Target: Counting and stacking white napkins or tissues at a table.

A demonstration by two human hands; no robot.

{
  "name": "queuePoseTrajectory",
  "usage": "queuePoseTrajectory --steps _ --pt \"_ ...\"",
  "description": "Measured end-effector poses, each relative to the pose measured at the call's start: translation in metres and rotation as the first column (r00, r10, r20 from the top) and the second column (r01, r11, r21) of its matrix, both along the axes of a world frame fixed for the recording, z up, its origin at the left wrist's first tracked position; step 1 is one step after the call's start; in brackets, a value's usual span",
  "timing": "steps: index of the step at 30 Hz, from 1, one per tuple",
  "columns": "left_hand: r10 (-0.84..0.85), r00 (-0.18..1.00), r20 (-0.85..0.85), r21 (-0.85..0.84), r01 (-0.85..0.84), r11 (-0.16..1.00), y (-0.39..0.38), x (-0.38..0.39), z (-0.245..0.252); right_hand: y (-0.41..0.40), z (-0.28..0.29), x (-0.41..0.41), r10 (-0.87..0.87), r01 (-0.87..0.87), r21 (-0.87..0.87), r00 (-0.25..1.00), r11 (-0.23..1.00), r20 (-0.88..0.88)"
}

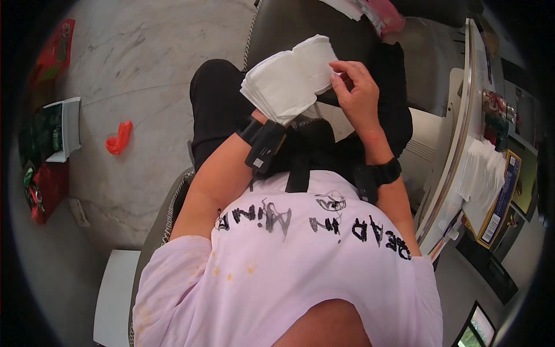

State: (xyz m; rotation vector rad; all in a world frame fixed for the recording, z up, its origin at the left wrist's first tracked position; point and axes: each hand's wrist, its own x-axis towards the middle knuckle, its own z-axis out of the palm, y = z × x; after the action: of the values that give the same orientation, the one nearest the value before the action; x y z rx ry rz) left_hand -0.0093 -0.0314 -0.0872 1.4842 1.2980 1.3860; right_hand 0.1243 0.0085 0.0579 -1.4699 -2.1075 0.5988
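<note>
A stack of thin white paper napkins (282, 82) lies spread in two overlapping parts above my lap. Beneath its lower left part is my left hand (260, 116), holding it up; only a bit near the wrist shows and the fingers are hidden. My right hand (357, 89) is at the right edge of the stack, with thumb and index finger pinching the edge of the right part. The other right fingers are curled. Both wrists wear black straps with black devices.
On the white table (459, 126) at right are a pile of white napkins (481, 171), a blue and yellow box (498, 199) and a can (496, 102). A dark seat (282, 26) holds a pink package (383, 17). A red plastic piece (119, 138) lies on the floor at left, near bags.
</note>
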Motion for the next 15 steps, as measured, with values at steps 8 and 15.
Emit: queuePoseTrajectory --steps 8,15 --pt "-0.235 0.945 0.226 -0.116 0.266 0.957 0.004 -0.013 0.049 -0.024 0.027 -0.027 0.57 -0.574 0.122 0.819 0.81 0.067" --pt "-0.164 0.576 0.801 -0.042 0.327 0.944 0.0 -0.008 0.049 -0.024 0.022 -0.025 0.515 -0.511 0.087 0.856 0.855 -0.041"
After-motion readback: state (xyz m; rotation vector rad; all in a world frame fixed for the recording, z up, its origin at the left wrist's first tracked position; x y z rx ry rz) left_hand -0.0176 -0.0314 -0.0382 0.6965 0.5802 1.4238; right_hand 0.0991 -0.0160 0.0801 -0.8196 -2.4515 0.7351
